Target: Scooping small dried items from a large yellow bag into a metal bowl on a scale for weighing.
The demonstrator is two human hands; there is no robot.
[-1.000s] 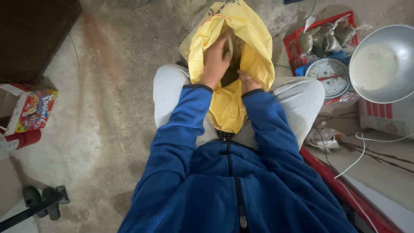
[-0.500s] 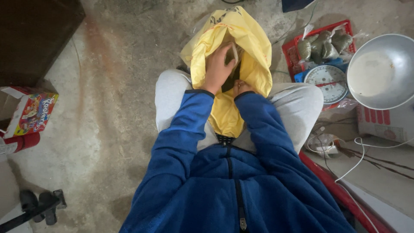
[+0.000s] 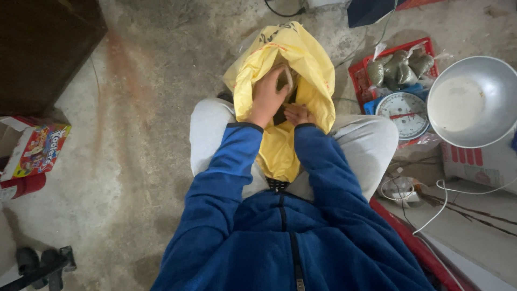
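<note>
A yellow plastic bag [image 3: 301, 64] stands open between my knees on the concrete floor. My left hand [image 3: 267, 97] reaches into its mouth and grips a small clear packet [image 3: 287, 78] near the rim. My right hand [image 3: 297, 114] is lower inside the bag, fingers curled; what it holds is hidden by the bag's folds. Both arms wear blue fleece sleeves.
To the right are a red crate [image 3: 360, 73] with several small packets of green stuff [image 3: 398, 66], a dial kitchen scale [image 3: 406, 113], and a large metal bowl [image 3: 476, 102]. White cables [image 3: 431, 205] trail beside it. A colourful box [image 3: 37, 151] lies at left, a dark cabinet [image 3: 43, 48] behind it.
The view has shifted slightly. My right hand has sunk deeper into the bag, and my left hand has moved a little further into the opening.
</note>
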